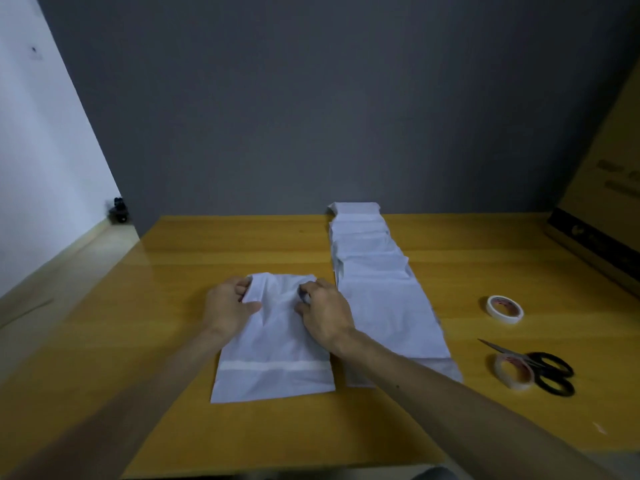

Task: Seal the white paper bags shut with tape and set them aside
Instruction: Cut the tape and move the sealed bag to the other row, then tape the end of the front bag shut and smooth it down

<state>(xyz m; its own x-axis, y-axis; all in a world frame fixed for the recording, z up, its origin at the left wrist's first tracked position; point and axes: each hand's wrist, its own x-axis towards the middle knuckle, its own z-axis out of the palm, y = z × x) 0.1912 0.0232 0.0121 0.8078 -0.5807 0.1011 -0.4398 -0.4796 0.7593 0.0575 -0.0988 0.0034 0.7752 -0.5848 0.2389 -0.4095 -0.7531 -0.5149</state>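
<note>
White paper bag (275, 344) flat, far end gripped — left hand (228, 306), right hand (325, 313) (fingers curled)

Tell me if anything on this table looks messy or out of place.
Two small things. The bag under both hands is crumpled at its far end, where the left hand and right hand grip it. On the right, the nearer tape roll overlaps the blades of the scissors. No spill or tear shows.

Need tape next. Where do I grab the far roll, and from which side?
Pinch the wall of the far tape roll from above, one finger in its core, thumb outside: it lies flat on the table, hole up.
</note>
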